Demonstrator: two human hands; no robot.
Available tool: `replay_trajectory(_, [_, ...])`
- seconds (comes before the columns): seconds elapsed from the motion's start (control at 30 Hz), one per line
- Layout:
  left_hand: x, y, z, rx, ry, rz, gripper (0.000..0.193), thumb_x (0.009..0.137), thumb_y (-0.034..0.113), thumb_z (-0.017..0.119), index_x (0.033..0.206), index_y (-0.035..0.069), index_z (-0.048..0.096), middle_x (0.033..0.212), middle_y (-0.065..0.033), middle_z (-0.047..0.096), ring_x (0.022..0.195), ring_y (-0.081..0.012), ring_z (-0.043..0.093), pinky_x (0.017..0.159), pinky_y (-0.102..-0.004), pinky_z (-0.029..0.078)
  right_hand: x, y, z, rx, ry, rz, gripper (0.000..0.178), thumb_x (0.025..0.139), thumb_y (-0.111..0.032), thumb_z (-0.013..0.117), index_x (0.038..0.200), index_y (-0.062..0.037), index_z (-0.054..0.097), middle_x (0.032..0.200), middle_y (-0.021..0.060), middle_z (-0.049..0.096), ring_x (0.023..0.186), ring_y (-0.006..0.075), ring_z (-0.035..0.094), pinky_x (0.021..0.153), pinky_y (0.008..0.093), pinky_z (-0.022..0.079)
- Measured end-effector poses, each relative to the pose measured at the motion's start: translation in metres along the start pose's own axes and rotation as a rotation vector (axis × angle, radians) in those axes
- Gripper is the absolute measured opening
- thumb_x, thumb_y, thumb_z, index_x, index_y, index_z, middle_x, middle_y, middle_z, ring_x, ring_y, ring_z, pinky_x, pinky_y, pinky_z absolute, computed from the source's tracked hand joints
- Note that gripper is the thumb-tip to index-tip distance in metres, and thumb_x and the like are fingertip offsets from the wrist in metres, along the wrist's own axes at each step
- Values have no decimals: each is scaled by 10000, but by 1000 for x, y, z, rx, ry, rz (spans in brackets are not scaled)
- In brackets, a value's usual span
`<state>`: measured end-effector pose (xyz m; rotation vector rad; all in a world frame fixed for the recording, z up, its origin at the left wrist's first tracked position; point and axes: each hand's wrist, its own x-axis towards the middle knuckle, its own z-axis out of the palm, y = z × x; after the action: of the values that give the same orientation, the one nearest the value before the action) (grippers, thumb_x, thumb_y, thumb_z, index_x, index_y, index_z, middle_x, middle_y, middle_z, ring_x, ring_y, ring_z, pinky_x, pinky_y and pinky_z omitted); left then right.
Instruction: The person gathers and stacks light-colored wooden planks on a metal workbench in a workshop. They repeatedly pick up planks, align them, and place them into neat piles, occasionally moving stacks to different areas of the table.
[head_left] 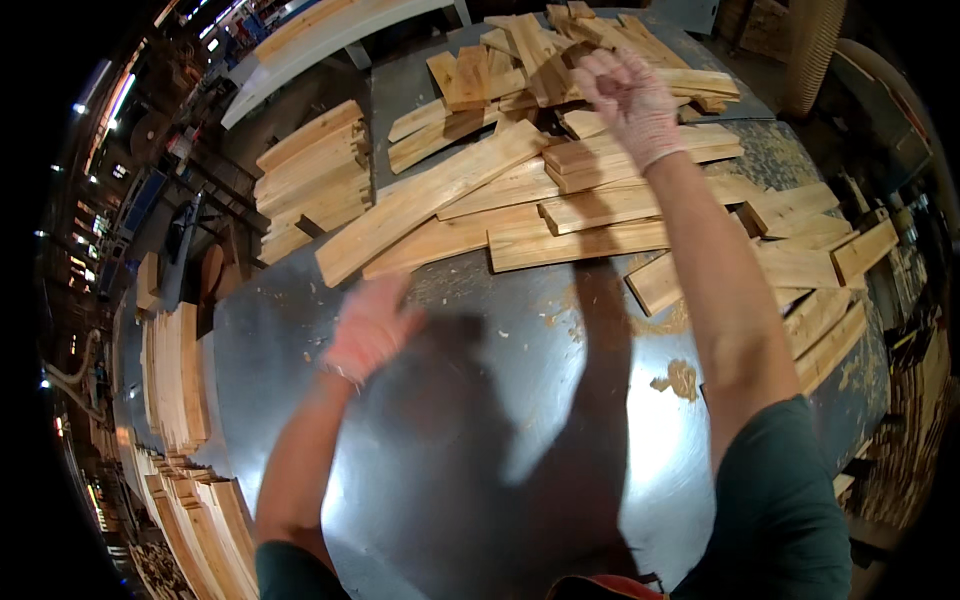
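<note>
Both my hands wear pale, pinkish-white gloves. My left hand [372, 328] is over the bare metal table, just short of the near end of a long wooden board [430, 205]; it is slightly blurred, its thumb stands apart and it holds nothing. Stretched far out, my right hand [632, 105] is above the back of the board pile, fingers loosely curled and apart, with nothing visible in them. Beneath that arm lie several stacked boards [610, 207]. Shorter wooden pieces [540, 60] are heaped crosswise behind them.
The metal table [450, 430] carries wood dust and a clump of shavings [680, 380]. More boards [820, 320] lie at its right edge. Stacked boards [315, 170] stand beyond the left edge, others [175, 375] nearer to me. A ribbed hose [812, 60] hangs at the far right.
</note>
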<state>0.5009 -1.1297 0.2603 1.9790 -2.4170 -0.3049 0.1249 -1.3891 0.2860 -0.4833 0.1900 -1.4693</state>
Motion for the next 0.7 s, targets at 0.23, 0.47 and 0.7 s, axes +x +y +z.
replay_trajectory(0.23, [222, -86, 1, 256, 193, -62, 554, 1035, 485, 529, 1374, 56, 621, 1382, -246, 632, 1246, -472, 573, 1077, -502, 459, 38, -40, -147, -2311, 56, -174, 605, 1029, -464, 517, 1458, -45, 592, 1378, 184, 687, 1263, 351, 647, 1102, 456, 498])
replay_trajectory(0.47, [295, -37, 37, -501, -53, -393, 778, 989, 708, 559, 1367, 40, 691, 1349, -167, 707, 1232, -334, 646, 1096, -377, 460, 93, -33, -209, -2671, -334, 128, 635, 1037, -597, 497, 1454, -130, 604, 1421, 176, 626, 1377, 370, 545, 1136, 460, 456])
replay_trajectory(0.7, [150, -24, 58, -368, -76, -139, 642, 952, 617, 637, 1205, 34, 733, 1183, -240, 721, 1115, -329, 683, 1005, -415, 504, -28, -45, -134, -2430, -464, 285, 865, 917, -864, 410, 1280, -154, 745, 1293, 153, 728, 1246, 377, 635, 1091, 511, 446])
